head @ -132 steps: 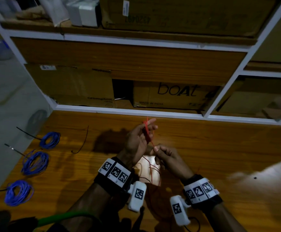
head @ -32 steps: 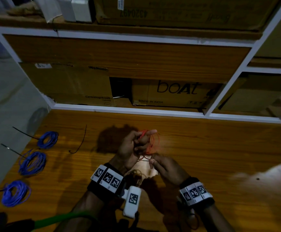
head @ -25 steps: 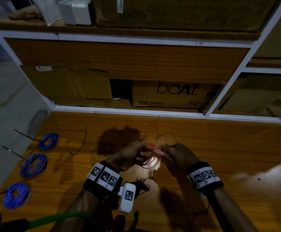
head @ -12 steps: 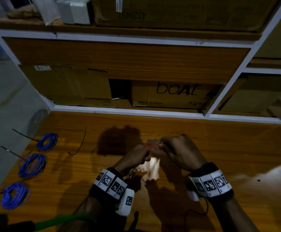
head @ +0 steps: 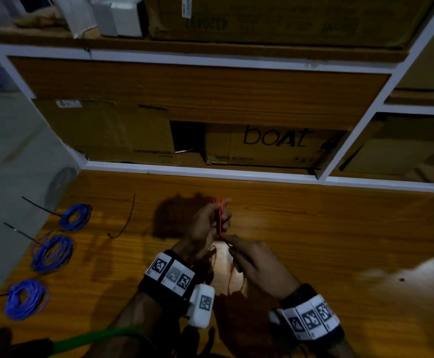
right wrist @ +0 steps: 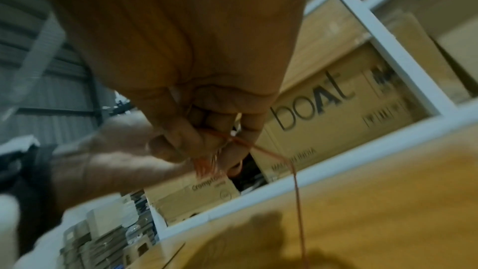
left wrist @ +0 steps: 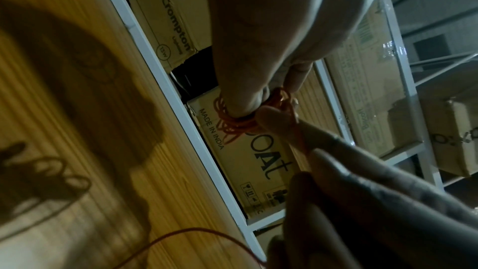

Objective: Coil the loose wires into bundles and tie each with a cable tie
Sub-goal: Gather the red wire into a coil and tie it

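Note:
A thin red wire (head: 220, 218) is wound in small loops round the fingers of my left hand (head: 221, 215), raised over the middle of the wooden table (head: 340, 241). In the left wrist view the red wire loops (left wrist: 234, 123) sit pinched between thumb and fingers. My right hand (head: 232, 250), just below and nearer to me, pinches the free strand, which trails down to the table (head: 230, 280). The right wrist view shows the red strand (right wrist: 296, 187) running from that pinch. A loose black cable tie (head: 126, 220) lies left of the hands.
Three blue wire coils (head: 75, 217) (head: 51, 251) (head: 26, 298), each with a black tie tail, lie along the table's left edge, beyond which the floor drops away. White-framed shelves with cardboard boxes (head: 270, 143) stand behind the table. A green cable (head: 94, 337) crosses near my left forearm.
My right hand has come back from beside the left hand's fingertips to below it, drawing the red strand along. My left hand has risen slightly with the loops.

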Available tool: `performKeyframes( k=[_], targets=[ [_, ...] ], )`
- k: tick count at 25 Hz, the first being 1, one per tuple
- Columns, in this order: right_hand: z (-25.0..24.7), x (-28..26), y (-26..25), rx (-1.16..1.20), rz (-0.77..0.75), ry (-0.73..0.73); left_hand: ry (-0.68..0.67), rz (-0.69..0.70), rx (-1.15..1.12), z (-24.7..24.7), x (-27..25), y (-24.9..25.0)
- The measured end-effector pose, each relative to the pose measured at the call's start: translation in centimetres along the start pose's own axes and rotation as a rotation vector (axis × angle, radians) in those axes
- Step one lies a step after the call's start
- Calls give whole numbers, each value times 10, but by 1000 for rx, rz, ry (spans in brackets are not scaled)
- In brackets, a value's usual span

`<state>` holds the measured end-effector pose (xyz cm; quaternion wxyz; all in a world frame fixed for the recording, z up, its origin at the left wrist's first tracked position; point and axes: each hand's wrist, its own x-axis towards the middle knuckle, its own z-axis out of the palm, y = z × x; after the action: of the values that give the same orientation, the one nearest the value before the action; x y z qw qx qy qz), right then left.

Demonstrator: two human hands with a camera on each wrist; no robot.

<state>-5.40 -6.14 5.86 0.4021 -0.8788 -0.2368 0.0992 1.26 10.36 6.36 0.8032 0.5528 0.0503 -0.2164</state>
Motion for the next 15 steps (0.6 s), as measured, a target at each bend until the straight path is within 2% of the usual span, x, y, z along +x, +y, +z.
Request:
performKeyframes(
  k=[3,7,11,15],
  targets=[
    [8,-3,13,92,32,48,-36,18,8,5,-1,1],
    [11,-9,36,91,58,116,-97,17,-31,2,-6,3],
    [7,-9,59,106,90,-23,-192,-19,-31,5,-13,1],
    [-26,2,67,-46,190,-106,-405,-17,194,6,-21,-3]
  ],
)
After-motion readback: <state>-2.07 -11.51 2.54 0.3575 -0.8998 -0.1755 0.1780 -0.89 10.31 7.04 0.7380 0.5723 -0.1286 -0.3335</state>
